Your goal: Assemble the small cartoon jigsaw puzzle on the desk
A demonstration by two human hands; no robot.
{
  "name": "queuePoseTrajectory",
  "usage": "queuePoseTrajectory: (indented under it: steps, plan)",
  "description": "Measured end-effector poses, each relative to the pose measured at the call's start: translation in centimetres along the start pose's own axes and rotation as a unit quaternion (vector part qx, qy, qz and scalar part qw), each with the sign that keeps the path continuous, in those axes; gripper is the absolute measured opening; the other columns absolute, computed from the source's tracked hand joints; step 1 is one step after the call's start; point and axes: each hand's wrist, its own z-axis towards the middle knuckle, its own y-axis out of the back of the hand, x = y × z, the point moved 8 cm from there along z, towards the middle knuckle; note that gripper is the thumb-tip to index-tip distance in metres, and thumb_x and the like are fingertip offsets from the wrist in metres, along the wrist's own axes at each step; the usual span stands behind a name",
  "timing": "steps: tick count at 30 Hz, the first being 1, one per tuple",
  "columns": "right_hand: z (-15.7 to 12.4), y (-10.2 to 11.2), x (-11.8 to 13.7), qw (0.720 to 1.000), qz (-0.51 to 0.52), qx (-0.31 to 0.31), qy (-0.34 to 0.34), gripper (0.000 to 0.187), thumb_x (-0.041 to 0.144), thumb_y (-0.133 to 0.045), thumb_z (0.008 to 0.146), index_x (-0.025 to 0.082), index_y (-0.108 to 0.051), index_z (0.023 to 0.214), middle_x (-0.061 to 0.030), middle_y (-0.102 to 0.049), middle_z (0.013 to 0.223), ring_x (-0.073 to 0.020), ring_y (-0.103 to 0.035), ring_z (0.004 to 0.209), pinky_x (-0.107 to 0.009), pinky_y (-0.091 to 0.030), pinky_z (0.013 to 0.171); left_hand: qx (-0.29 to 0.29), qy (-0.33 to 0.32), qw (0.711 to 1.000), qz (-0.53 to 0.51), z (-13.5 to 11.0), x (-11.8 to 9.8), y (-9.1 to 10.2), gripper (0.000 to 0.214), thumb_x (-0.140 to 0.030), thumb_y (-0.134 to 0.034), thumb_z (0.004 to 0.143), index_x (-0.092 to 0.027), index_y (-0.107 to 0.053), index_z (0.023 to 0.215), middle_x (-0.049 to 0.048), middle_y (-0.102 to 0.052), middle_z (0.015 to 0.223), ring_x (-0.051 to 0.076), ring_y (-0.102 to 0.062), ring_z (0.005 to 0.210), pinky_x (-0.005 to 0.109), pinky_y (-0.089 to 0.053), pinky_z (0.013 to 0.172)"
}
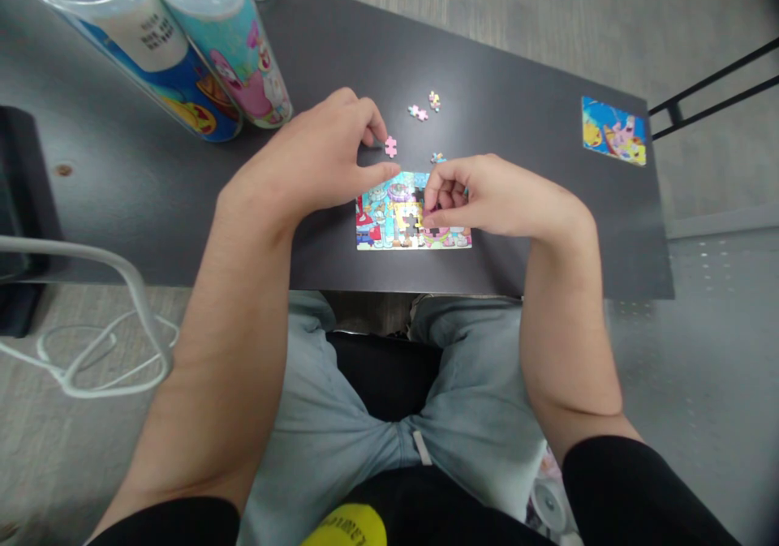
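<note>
A small colourful jigsaw puzzle point(389, 221) lies on the dark table point(517, 124) near its front edge, with a gap or two near its middle. My left hand point(322, 156) rests on the puzzle's upper left corner, fingers curled, fingertips close to a loose pink piece point(390, 147). My right hand point(487, 197) lies over the puzzle's right part, fingers pinched together at the gap; whether a piece is in them is hidden. Loose pieces lie beyond: a pair point(418, 112), one point(434, 100) and one point(437, 157) just above my right hand.
Two clear tubes with cartoon prints point(182, 51) lie at the table's back left. A small printed picture card point(613, 131) sits at the right. A white cable point(103, 343) hangs at the left, a black frame point(712, 92) at the right. My lap is below the table edge.
</note>
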Motion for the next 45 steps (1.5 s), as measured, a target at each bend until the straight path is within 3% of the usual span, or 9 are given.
queuePoseTrajectory:
  steps: [10, 18, 28, 31, 34, 36, 41, 45]
  plan:
    - [0.3, -0.1, -0.2, 1.000, -0.030, 0.001, 0.000, 0.035, 0.045, -0.113, 0.092, 0.032, -0.081, 0.094, 0.0010, -0.069, 0.079, -0.0228, -0.060, 0.077, -0.041, -0.042, 0.070, -0.008, -0.005, 1.000, -0.004, 0.1, 0.2, -0.3, 0.051, -0.066, -0.084, 0.105, -0.040, -0.088, 0.148, 0.0104, -0.086, 0.150, 0.041, -0.081, 0.128, 0.064, -0.068, 0.112]
    - [-0.4, 1.4, -0.2, 1.000, -0.012, -0.025, 0.008, 0.035, 0.047, -0.114, 0.092, 0.032, -0.082, 0.094, 0.0017, -0.069, 0.079, -0.0227, -0.058, 0.077, -0.041, -0.041, 0.071, 0.009, -0.010, 1.000, -0.003, 0.0, -0.1, -0.1, 0.051, -0.068, -0.084, 0.106, -0.041, -0.088, 0.149, 0.0096, -0.086, 0.149, 0.040, -0.081, 0.129, 0.064, -0.067, 0.114]
    - [0.4, -0.2, 0.4, 0.999, -0.051, 0.001, -0.001, 0.030, 0.026, -0.106, 0.088, 0.031, -0.077, 0.089, 0.0039, -0.063, 0.074, -0.0210, -0.057, 0.072, -0.039, -0.039, 0.069, -0.022, -0.022, 0.999, 0.014, 0.2, 0.1, -0.3, 0.040, -0.053, -0.088, 0.108, -0.032, -0.086, 0.143, 0.0122, -0.082, 0.158, 0.035, -0.081, 0.122, 0.054, -0.068, 0.110]
    - [0.4, 0.2, 0.4, 0.999, -0.037, 0.000, 0.000, 0.031, 0.033, -0.108, 0.090, 0.031, -0.077, 0.093, 0.0046, -0.064, 0.076, -0.0212, -0.057, 0.074, -0.038, -0.040, 0.069, -0.019, -0.031, 0.999, 0.017, 0.2, -0.2, -0.1, 0.038, -0.048, -0.089, 0.108, -0.030, -0.086, 0.142, 0.0145, -0.080, 0.156, 0.036, -0.081, 0.122, 0.054, -0.067, 0.110]
    - [0.5, 1.6, 0.1, 0.999, -0.022, -0.037, 0.004, 0.033, 0.046, -0.108, 0.095, 0.031, -0.079, 0.099, 0.0040, -0.067, 0.080, -0.0221, -0.059, 0.076, -0.039, -0.044, 0.071, -0.013, -0.038, 0.999, 0.026, 0.1, -0.3, 0.0, 0.036, -0.045, -0.087, 0.110, -0.030, -0.086, 0.142, 0.0142, -0.081, 0.150, 0.037, -0.080, 0.124, 0.053, -0.066, 0.112]
    - [1.0, 3.0, -0.4, 0.995, -0.027, -0.092, 0.012, 0.030, 0.046, -0.105, 0.098, 0.031, -0.080, 0.102, 0.0026, -0.070, 0.084, -0.0229, -0.062, 0.078, -0.040, -0.048, 0.075, -0.014, -0.038, 0.998, 0.039, 0.1, -0.4, 0.0, 0.036, -0.044, -0.084, 0.111, -0.031, -0.086, 0.145, 0.0136, -0.080, 0.148, 0.036, -0.080, 0.123, 0.051, -0.066, 0.110]
    - [3.6, 5.7, -2.6, 0.968, -0.082, -0.239, 0.016, 0.013, 0.027, -0.090, 0.105, 0.030, -0.085, 0.116, -0.0044, -0.079, 0.102, -0.0298, -0.073, 0.097, -0.048, -0.061, 0.096, -0.002, -0.032, 0.998, 0.057, 0.0, -0.5, -0.3, 0.044, -0.042, -0.069, 0.120, -0.032, -0.088, 0.158, 0.0144, -0.076, 0.148, 0.036, -0.081, 0.119, 0.052, -0.066, 0.112]
    - [5.9, 6.2, -4.4, 0.944, -0.122, -0.305, 0.020, 0.040, 0.020, -0.078, 0.113, 0.030, -0.090, 0.149, -0.0103, -0.081, 0.118, -0.0362, -0.078, 0.113, -0.059, -0.064, 0.116, 0.009, -0.031, 0.997, 0.077, -0.3, -0.8, -0.5, 0.053, -0.045, -0.058, 0.124, -0.034, -0.090, 0.165, 0.0151, -0.074, 0.151, 0.036, -0.082, 0.118, 0.052, -0.066, 0.112]
